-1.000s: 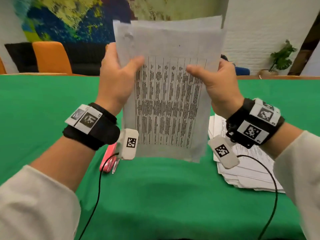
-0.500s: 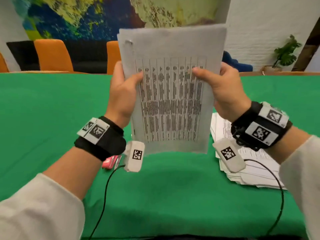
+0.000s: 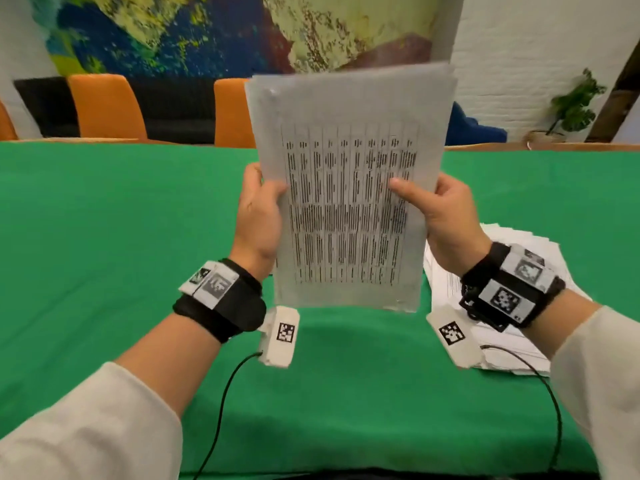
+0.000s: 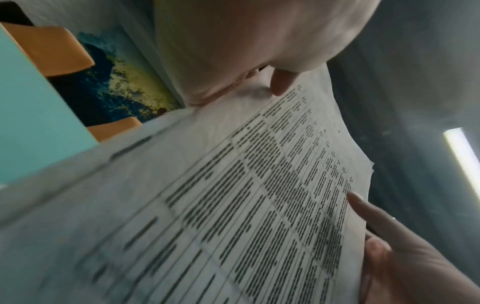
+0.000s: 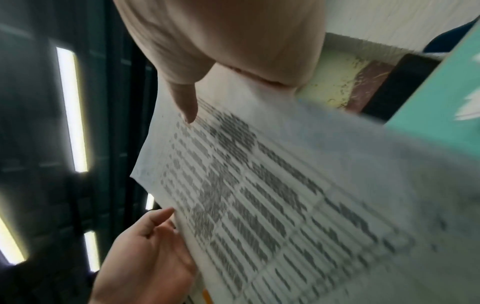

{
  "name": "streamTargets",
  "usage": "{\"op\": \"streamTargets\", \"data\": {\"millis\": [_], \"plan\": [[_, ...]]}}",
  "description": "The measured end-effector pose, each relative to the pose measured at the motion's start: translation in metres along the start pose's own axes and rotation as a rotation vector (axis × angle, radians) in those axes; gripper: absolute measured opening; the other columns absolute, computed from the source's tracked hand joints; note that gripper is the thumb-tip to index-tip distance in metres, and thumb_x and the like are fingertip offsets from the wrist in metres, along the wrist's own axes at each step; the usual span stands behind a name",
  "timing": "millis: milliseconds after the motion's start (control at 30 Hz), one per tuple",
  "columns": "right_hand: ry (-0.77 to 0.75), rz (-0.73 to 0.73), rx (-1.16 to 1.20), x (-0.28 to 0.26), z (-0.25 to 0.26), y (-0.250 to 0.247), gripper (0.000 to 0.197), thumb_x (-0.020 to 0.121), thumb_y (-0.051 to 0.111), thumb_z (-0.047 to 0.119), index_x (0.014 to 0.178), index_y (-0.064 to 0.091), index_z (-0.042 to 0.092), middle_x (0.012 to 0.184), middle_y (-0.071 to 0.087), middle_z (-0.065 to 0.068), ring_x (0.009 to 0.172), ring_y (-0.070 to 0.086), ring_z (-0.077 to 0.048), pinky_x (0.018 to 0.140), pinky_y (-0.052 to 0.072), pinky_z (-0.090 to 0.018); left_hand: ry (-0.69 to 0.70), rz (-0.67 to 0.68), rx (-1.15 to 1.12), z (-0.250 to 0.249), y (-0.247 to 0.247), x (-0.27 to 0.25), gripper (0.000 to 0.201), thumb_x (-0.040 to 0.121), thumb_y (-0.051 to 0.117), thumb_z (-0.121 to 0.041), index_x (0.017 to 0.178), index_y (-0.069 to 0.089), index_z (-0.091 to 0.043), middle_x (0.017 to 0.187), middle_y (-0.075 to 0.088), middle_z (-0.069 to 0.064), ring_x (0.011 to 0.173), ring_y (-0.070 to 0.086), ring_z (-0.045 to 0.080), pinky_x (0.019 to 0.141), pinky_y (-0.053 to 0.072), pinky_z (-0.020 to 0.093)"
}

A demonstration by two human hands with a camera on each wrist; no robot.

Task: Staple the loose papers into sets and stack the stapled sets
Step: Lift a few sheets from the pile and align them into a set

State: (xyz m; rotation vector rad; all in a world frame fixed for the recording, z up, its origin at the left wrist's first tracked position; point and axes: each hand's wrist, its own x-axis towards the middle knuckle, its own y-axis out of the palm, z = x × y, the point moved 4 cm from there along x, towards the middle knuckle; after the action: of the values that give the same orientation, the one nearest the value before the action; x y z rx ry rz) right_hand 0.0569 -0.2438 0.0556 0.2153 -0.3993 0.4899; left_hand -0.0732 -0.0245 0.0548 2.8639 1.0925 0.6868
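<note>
Pale grey-white paper sheets carry a black ruled table of dark dashes; green cloth table cover; orange padded chairs; blue, yellow and maroon speckled wall painting; black wrist straps with black-and-white square codes

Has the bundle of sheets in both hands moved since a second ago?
Yes. The sheets have come down: their bottom edge now sits lower against the pile of papers on the table.
</note>
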Motion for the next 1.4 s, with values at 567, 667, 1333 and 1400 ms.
{"op": "streamTargets", "data": {"millis": [567,667,1333,1400], "plan": [[0.145,-0.021,-0.142,-0.042,-0.058,-0.008,0.029,0.077,0.081,0.027,0.104,0.075,0.019,0.104,0.08,0.002,0.099,0.076,-0.017,0.098,0.058,-0.047,-0.301,0.099,0.045,0.073,-0.009,-0.041,0.035,0.098,0.046,-0.017,0.128,0.061,-0.007,0.122,0.072,0.011,0.105,0.066,0.023,0.103,0.05,0.058],[0.152,-0.052,-0.144,-0.041,-0.059,-0.006,0.02,0.085,0.08,0.019,0.104,0.075,0.02,0.103,0.081,0.001,0.098,0.077,-0.02,0.097,0.058,-0.052,-0.275,0.123,0.072,0.063,-0.002,-0.038,0.035,0.094,0.05,-0.012,0.125,0.065,-0.013,0.119,0.074,0.004,0.108,0.069,0.023,0.1,0.053,0.056],[-0.084,0.025,-0.356,-0.002,0.004,0.021,0.028,0.091,0.071,0.017,0.119,0.072,0.025,0.114,0.078,0.004,0.101,0.076,-0.017,0.092,0.061,-0.052,-0.02,0.044,0.206,-0.006,-0.003,0.006,0.029,0.072,0.064,-0.015,0.1,0.061,-0.02,0.109,0.072,0.013,0.096,0.069,0.025,0.089,0.058,0.054],[-0.123,0.042,-0.345,-0.003,0.01,0.028,0.03,0.093,0.067,0.018,0.123,0.071,0.019,0.117,0.077,0.002,0.103,0.075,-0.019,0.091,0.061,-0.053,-0.016,0.051,0.165,-0.011,0.002,0.005,0.031,0.076,0.061,-0.011,0.106,0.058,-0.018,0.113,0.07,0.017,0.102,0.069,0.034,0.092,0.058,0.057]]}}
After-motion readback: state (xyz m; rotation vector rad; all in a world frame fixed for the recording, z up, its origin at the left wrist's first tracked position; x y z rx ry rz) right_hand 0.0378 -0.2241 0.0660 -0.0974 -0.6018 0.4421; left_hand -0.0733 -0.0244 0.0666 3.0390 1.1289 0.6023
